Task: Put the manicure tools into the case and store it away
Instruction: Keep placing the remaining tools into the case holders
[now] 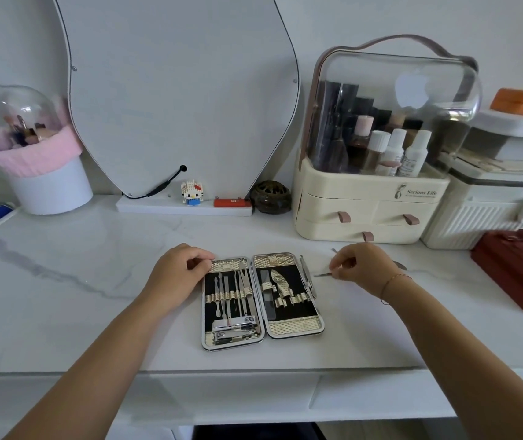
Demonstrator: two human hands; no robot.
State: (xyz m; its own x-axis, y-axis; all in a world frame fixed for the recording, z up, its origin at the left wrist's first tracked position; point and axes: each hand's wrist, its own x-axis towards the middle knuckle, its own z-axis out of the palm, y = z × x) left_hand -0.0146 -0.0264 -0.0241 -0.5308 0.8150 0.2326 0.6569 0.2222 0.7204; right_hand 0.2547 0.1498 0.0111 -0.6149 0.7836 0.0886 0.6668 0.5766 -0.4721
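An open manicure case (295,328) with gold trim and black lining lies flat on the white marble table (95,296). Several steel tools sit under its straps, with nail clippers (233,327) in the left half. My left hand (179,274) rests on the case's upper left corner. My right hand (363,268), just right of the case, pinches a thin metal tool (322,275) that points toward the case. Tweezers (307,276) lie along the case's right edge. More loose tools (399,265) show partly behind my right hand.
A cream cosmetics organiser (365,214) with drawers and a clear dome stands behind the case. A white box (488,217) and a dark red pouch (520,268) are at the right. A mirror (174,90), a small figure (192,193) and a brush holder (47,185) line the back.
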